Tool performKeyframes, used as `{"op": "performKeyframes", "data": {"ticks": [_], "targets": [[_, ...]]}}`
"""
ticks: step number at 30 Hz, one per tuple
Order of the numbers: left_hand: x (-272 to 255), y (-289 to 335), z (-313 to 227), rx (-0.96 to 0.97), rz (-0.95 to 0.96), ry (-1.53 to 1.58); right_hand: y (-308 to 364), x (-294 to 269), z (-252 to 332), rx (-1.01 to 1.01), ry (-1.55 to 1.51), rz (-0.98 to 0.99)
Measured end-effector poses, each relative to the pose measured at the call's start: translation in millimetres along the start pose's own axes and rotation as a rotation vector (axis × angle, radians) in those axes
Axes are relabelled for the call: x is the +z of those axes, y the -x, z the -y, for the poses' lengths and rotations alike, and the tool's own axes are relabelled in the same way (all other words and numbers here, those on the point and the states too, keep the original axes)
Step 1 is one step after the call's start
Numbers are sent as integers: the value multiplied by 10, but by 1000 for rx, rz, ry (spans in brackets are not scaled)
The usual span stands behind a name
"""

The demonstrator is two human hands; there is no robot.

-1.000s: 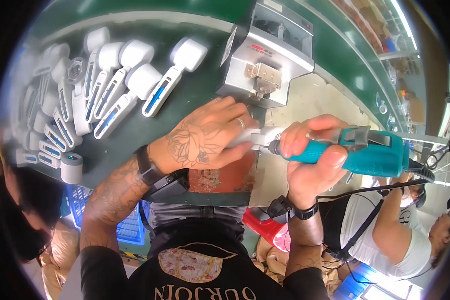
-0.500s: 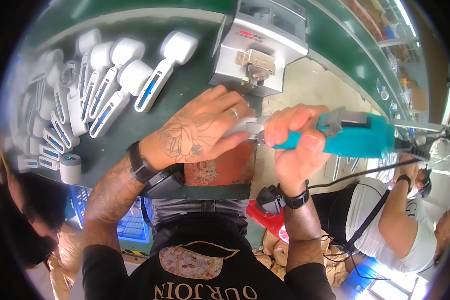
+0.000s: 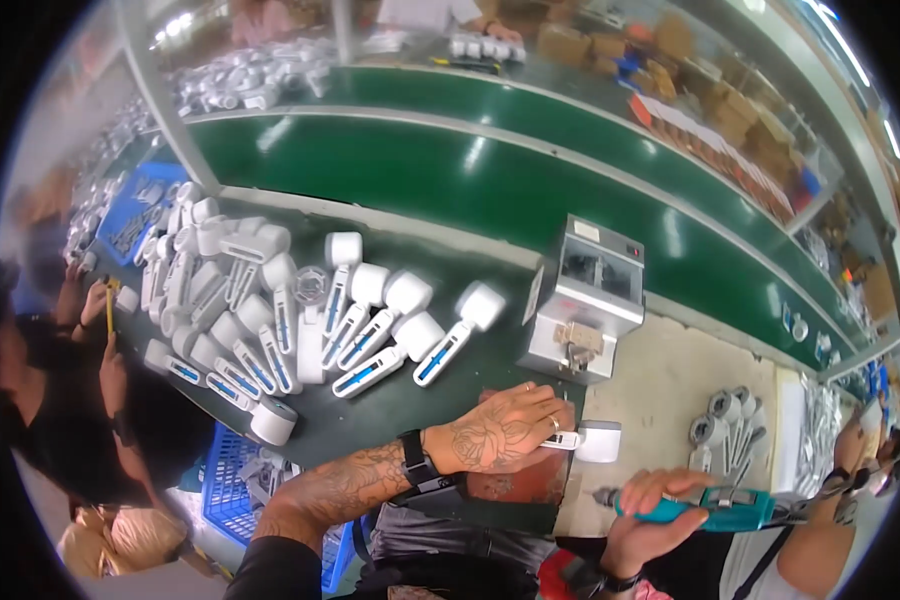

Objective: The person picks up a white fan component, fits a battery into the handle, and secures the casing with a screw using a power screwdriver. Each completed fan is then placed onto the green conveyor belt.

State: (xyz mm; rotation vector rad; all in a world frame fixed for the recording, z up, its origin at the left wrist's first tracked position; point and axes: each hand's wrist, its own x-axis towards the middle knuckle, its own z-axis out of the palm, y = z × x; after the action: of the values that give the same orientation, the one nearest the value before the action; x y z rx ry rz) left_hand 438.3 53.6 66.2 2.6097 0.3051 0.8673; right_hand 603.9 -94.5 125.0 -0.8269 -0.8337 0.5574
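My left hand (image 3: 505, 428) is closed round the handle of a white handheld device (image 3: 599, 441). Its drum-shaped head sticks out to the right of my fingers, low over the red mat's right edge. Most of the handle is hidden under the hand. In my right hand (image 3: 658, 508) is a teal electric screwdriver (image 3: 748, 508), its tip pointing left. That tip is below the device's head and apart from it. Just beyond my left hand stands a silver machine (image 3: 580, 320) with a metal fixture on its front.
Many similar white devices (image 3: 368, 375) with blue strips lie to the left, near a blue basket (image 3: 228, 490). More devices (image 3: 735, 425) lie at the right. A reddish mat (image 3: 515, 484) is under my left hand. Other people work at both sides and across the bench.
The view has swung up and left. My right hand has drawn the screwdriver away from the device, toward the lower right. My left hand still grips the device, whose head now shows.
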Motion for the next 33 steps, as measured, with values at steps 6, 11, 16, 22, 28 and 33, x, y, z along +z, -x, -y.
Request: {"op": "performKeyframes", "data": {"ticks": [6,11,16,22,28,33], "targets": [[-268,19,117,-41,-160,124,216,-69,-62,15,206,-18],[-1016,255,-39,-245,-305,158,310,-115,-26,91,167,-20],[-1650,900,247,-642,-569,-129,226,-125,-15,74,234,102],[-2390,1498,874,-892,-391,-782,259,-218,-172,142,180,133],[-2596,1507,1398,-812,-170,-842,286,-146,-48,207,121,123],[-2526,1418,1752,-801,-46,-827,303,-351,25,168,165,38]]}}
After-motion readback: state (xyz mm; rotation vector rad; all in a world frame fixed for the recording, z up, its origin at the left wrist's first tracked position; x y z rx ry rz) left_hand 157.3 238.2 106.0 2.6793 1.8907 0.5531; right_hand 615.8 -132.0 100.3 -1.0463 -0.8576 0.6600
